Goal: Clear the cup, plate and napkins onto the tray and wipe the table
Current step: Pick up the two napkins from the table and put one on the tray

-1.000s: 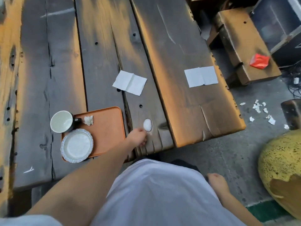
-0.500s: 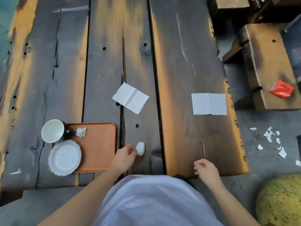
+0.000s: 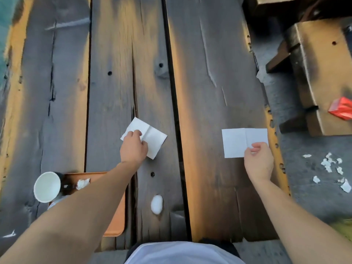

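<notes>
Two flat white napkins lie on the dark plank table (image 3: 209,73). My left hand (image 3: 134,147) presses down on the left napkin (image 3: 154,139), fingers curled into its near-left part. My right hand (image 3: 259,161) pinches the near-right corner of the right napkin (image 3: 235,142). The orange tray (image 3: 117,216) sits at the near left, largely under my left forearm. On it are a white cup (image 3: 47,186) and a crumpled napkin (image 3: 82,183); the plate is hidden by the arm. A small white wad (image 3: 157,204) lies on the table beside the tray.
The table's right edge runs just past the right napkin. Beyond it stands a wooden bench (image 3: 320,73) with a red packet (image 3: 342,111). Several white paper scraps (image 3: 327,164) litter the grey floor.
My left hand left the white wad and reached forward onto the left napkin. My right hand rose from the near table edge to the right napkin. The view moved forward.
</notes>
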